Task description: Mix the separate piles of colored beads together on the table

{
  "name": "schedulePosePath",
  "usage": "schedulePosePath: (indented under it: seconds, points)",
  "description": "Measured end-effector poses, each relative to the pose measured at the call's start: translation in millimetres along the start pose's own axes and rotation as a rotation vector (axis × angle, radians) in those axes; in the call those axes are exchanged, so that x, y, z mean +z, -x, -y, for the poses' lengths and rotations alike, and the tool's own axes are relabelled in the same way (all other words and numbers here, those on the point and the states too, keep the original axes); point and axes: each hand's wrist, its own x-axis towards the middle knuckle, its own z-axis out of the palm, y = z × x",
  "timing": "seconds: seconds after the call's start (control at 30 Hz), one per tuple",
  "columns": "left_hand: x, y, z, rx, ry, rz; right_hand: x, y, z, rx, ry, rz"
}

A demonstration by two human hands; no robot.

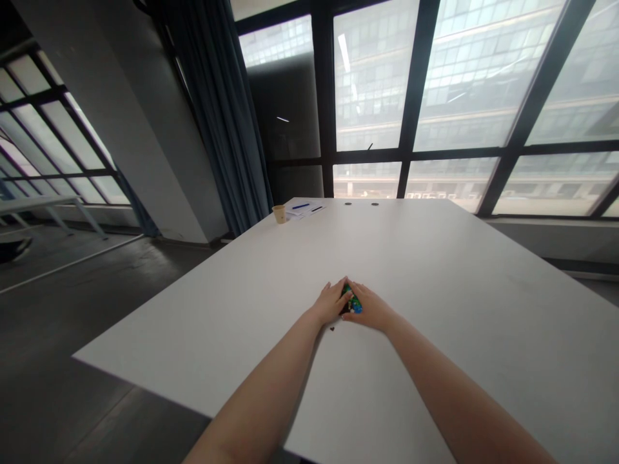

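A small green-and-blue object [351,300] sat on the table between the 2 hands, close to the near-middle of the top, with a dark patch along its left side. Its shape was hard to make out at this distance and mostly hidden, so it may be a cluster of small pieces rather than 1 solid body. It looked light and small enough for 1 hand. Judging by its glossy colour, it could prove slippery, and the exposed sides looked the likeliest place to take hold.

The left hand [330,301] and right hand [370,309] lay palm-down against it from either side. Their fingers sloped inward and met just beyond it, cupping it. They were not spread open, but I could not tell whether they were clenched or only resting on it. A dark speck [332,328] lay on the white table [449,290] just below the left hand.

Far along the table, near the opposite edge, stood a paper cup [279,214], just beside papers [309,208] with a blue pen [300,206] on them. 2 dark round ports [361,203] were set in the top near that edge. Beyond stood tall windows [416,77] and a dark curtain [217,109].
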Motion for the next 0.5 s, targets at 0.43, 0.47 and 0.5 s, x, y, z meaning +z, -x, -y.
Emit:
schedulePosePath:
  seconds: [0.43, 0.47, 0.5]
  points:
    - [18.1, -5.3, 8.5, 0.110, -0.066, -0.260, 6.7, -0.2, 6.9, -0.080, 0.037, -0.202]
    - [18.6, -5.3, 7.9, 0.100, -0.089, -0.271, 6.0, 0.4, 8.1, -0.075, 0.040, -0.199]
    - [18.9, -5.2, 7.1, 0.090, -0.111, -0.282, 5.4, 0.9, 9.2, -0.071, 0.043, -0.195]
